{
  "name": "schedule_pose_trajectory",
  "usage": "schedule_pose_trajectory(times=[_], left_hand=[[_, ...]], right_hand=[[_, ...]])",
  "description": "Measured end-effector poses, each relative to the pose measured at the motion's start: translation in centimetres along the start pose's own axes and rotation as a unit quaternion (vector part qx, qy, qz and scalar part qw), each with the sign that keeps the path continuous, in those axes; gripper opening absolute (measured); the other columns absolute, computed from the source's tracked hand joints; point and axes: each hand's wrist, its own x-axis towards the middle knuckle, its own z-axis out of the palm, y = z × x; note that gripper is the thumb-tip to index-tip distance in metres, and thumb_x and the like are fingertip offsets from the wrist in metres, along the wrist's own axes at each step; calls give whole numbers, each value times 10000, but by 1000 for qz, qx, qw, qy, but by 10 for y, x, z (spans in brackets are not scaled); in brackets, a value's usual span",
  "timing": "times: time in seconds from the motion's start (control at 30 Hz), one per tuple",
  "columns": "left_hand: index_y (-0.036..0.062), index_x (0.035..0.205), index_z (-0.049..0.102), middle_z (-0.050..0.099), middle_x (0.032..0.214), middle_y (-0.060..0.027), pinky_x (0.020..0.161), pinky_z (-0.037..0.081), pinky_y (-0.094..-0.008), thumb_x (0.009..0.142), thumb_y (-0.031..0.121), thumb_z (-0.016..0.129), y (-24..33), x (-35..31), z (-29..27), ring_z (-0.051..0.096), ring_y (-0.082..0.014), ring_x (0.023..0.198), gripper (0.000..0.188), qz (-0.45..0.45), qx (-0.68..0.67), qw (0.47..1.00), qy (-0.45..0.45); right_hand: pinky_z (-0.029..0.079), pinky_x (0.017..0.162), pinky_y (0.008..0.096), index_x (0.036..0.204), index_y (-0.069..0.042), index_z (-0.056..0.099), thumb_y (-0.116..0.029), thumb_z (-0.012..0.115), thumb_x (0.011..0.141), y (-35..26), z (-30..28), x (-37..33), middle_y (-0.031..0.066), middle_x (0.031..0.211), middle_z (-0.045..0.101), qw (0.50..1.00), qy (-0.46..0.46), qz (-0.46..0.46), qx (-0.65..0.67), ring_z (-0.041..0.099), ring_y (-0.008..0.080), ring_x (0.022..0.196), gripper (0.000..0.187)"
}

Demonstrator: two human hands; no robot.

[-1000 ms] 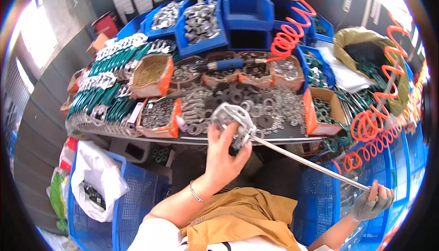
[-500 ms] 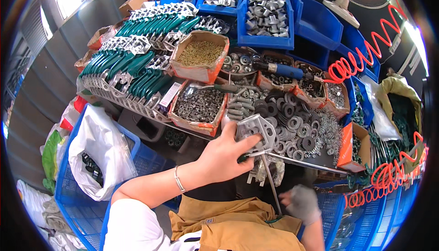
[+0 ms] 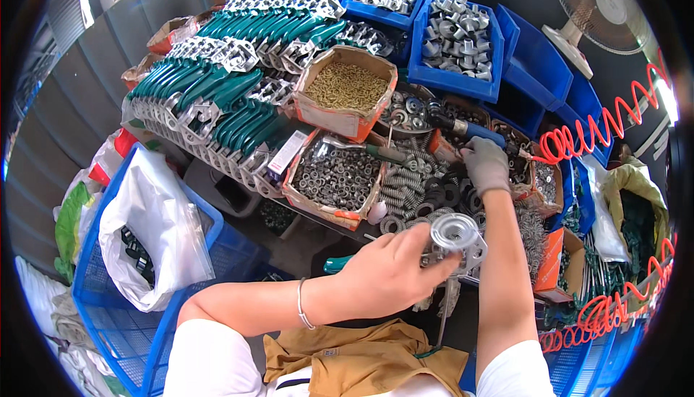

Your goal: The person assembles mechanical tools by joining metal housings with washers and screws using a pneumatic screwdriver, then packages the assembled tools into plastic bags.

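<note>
My left hand (image 3: 387,270) is closed around a metal bracket (image 3: 473,252). A round, ringed metal piece (image 3: 455,232) sits on top of the bracket. A green handle (image 3: 336,264) sticks out to the left behind the hand, and a thin rod (image 3: 444,310) runs down below the bracket. My right hand (image 3: 487,167), in a grey glove, reaches over the parts beside a power driver with a blue grip (image 3: 477,132). Its fingertips point away and down, so whether they grip anything is hidden. Loose black and silver washers (image 3: 434,198) and coil springs (image 3: 405,184) lie near both hands.
Cartons of nuts (image 3: 336,177) and brass-coloured screws (image 3: 347,88) stand left of the right hand. Rows of green-handled brackets (image 3: 217,86) fill the bench's left. Blue bins (image 3: 455,50) line the back; a red coiled hose (image 3: 578,137) hangs at right.
My right hand has gone from low beside my lap up and forward to the parts by the driver. My left hand has moved right and turned the bracket, so its round piece faces up.
</note>
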Motion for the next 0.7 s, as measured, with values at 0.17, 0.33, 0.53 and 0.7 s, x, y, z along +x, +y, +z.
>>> schedule_pose_trajectory(times=[0.17, 0.33, 0.53, 0.7], left_hand=[[142, 1170, 597, 474, 1000, -186, 581, 528, -339, 671, 204, 709, -1, 0, -15, 600, -275, 754, 515, -93, -70, 991, -67], [187, 1168, 612, 470, 1069, -203, 606, 534, -353, 663, 170, 718, 0, 10, 0, 605, -304, 752, 516, -75, -56, 995, -22], [206, 1196, 604, 474, 1094, -206, 576, 521, -343, 657, 182, 720, 26, 37, 10, 598, -283, 765, 552, -8, 5, 1000, -7], [203, 1146, 613, 462, 1077, -193, 547, 523, -351, 673, 205, 720, 34, 41, 8, 608, -279, 727, 484, -23, -52, 994, -88]], right_hand=[[465, 679, 321, 938, -16, 555, -202, 578, 933, -18, -77, -113, 100, 851, 644, 907, -27, 30, 418, 568, 155, 729, 187], [496, 831, 315, 1055, -10, 496, -31, 518, 943, -18, -42, -277, 151, 1095, 642, 813, -72, 0, 577, 638, 220, 931, 116], [457, 769, 296, 1000, 10, 474, -48, 484, 959, -11, -24, -296, 131, 974, 562, 781, 30, 3, 624, 538, 180, 819, 72], [436, 762, 274, 992, -4, 486, -121, 487, 982, -1, -26, -306, 91, 986, 567, 730, 4, 27, 682, 514, 137, 839, 117]])
